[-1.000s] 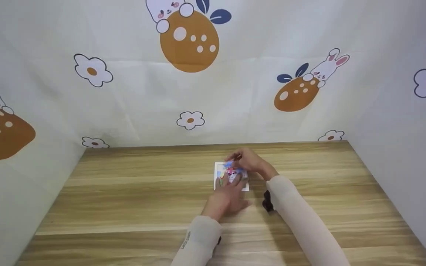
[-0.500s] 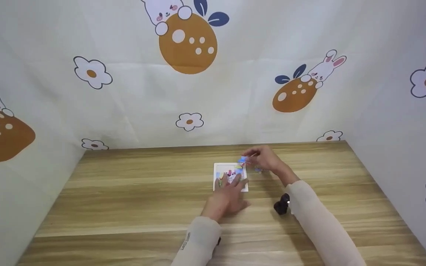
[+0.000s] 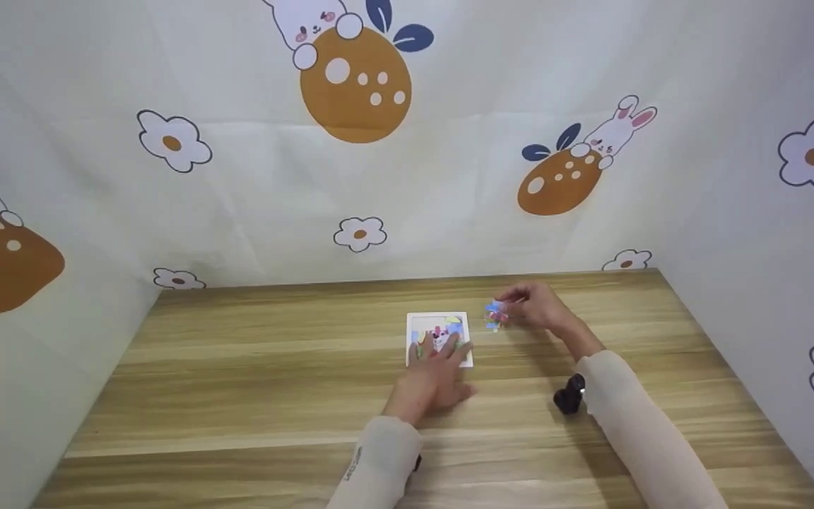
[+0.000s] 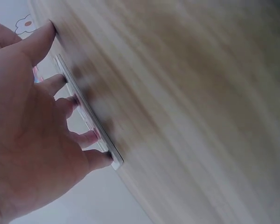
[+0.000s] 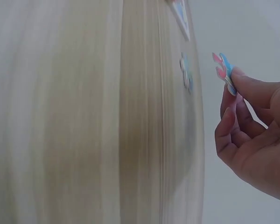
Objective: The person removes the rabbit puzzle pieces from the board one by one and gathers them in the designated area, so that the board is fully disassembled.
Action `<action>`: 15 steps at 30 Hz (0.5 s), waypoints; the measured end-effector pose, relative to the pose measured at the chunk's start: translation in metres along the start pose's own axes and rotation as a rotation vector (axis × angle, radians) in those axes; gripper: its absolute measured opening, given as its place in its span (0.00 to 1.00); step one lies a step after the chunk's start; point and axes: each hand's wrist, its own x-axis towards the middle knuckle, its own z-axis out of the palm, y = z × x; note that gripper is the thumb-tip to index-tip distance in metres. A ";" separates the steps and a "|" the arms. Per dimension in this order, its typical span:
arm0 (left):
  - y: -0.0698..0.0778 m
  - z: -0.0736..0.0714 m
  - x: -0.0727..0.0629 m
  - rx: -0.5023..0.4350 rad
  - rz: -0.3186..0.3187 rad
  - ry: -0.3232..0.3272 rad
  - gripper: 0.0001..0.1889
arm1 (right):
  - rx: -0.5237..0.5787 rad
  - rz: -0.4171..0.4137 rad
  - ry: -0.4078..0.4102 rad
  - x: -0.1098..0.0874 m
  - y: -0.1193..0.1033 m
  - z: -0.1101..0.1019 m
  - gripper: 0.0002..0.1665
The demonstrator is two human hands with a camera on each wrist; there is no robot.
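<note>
A square jigsaw puzzle in a white frame (image 3: 437,314) lies on the wooden table, its cartoon animal picture partly covered. My left hand (image 3: 435,379) rests on its near part with spread fingers; in the left wrist view, the fingertips (image 4: 105,157) press on the puzzle and the thumb stands apart. To the right of the frame, my right hand (image 3: 540,308) pinches a small blue and pink puzzle piece (image 5: 227,72) between thumb and fingers, above the table. Below it, at least one more puzzle piece (image 5: 186,72) lies on the wood; the exact number cannot be told.
The wooden table (image 3: 251,396) is enclosed by pale cloth walls (image 3: 258,184) printed with rabbits, flowers and orange fruit shapes. A black wrist camera (image 3: 569,396) hangs under the right sleeve.
My right hand has lifted a piece from the upper part of the puzzle and carried it right, off the frame, baring part of the tray. The left hand stays in place.
</note>
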 end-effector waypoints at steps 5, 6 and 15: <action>0.002 -0.001 -0.001 0.008 -0.014 -0.010 0.38 | -0.023 0.029 -0.021 -0.002 0.011 -0.010 0.11; 0.002 -0.002 -0.001 0.008 -0.016 -0.010 0.38 | -0.024 0.036 -0.024 -0.001 0.013 -0.011 0.11; 0.002 -0.001 -0.002 0.006 -0.014 -0.006 0.39 | -0.070 0.038 -0.028 -0.001 0.023 -0.011 0.08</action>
